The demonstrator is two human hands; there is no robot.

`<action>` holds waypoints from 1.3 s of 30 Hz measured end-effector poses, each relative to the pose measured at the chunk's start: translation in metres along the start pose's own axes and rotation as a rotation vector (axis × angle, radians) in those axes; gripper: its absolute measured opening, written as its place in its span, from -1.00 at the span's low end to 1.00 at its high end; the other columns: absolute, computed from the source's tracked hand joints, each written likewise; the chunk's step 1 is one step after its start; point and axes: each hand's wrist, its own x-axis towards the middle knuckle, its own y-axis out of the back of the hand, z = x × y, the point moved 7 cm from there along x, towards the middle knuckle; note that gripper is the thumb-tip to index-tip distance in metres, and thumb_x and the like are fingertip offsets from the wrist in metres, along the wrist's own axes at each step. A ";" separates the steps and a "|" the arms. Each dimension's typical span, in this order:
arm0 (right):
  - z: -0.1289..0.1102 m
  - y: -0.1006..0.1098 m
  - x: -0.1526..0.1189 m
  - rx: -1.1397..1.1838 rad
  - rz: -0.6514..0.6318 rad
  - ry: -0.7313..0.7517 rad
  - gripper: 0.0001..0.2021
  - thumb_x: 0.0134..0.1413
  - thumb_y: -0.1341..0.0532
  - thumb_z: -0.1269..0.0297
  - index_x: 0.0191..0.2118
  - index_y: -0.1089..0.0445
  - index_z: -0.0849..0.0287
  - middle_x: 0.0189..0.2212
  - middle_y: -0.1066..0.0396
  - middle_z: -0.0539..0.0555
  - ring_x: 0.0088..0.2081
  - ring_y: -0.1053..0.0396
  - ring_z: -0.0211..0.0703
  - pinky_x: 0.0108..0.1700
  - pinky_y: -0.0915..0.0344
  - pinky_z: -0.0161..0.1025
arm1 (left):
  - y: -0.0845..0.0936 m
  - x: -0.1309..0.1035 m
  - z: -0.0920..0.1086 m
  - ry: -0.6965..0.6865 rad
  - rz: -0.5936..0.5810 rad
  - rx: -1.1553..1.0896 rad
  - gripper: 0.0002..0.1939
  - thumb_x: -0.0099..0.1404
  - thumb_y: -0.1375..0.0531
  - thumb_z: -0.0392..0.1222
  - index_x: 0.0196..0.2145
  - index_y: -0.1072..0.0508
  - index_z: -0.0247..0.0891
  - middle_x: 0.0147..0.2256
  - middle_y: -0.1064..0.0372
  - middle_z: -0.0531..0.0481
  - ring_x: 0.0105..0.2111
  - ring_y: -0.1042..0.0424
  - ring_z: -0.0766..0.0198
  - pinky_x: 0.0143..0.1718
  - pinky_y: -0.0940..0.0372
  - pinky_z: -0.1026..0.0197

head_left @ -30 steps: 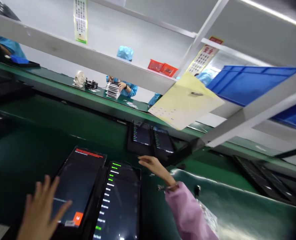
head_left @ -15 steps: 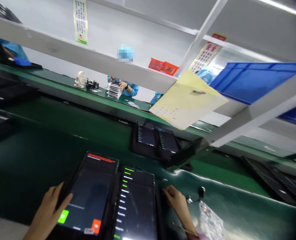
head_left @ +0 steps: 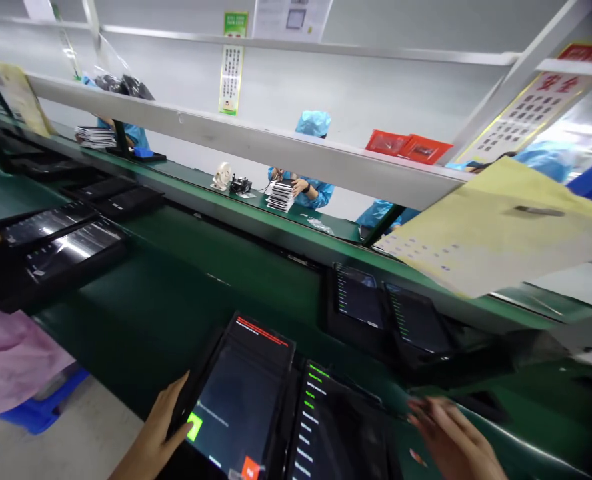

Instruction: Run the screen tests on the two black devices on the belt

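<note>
- Green and orange buttons glow on the left tablet, where our left hand now grips the near-left edge, thumb beside the green button; a second ago it hovered with fingers spread.
- Right of that tablet lies the right tablet, with its green checklist.
- Our right hand, blurred and loosely open, holds nothing; it has drawn back to that tablet's right side.
- Beyond the left tablet, two more tablets sit on the green belt, unchanged.
</note>
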 end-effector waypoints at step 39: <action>-0.086 -0.314 0.016 -0.261 -0.814 -0.058 -0.84 0.17 -0.35 0.46 -0.12 -0.48 0.24 -0.13 -0.49 0.16 0.05 -0.41 0.07 0.23 -0.26 0.03 | 0.000 -0.017 0.039 -0.134 0.021 0.416 0.19 0.20 -0.39 0.00 0.46 0.38 0.05 0.43 0.13 -0.14 0.36 -0.07 -0.17 0.19 -0.36 -0.15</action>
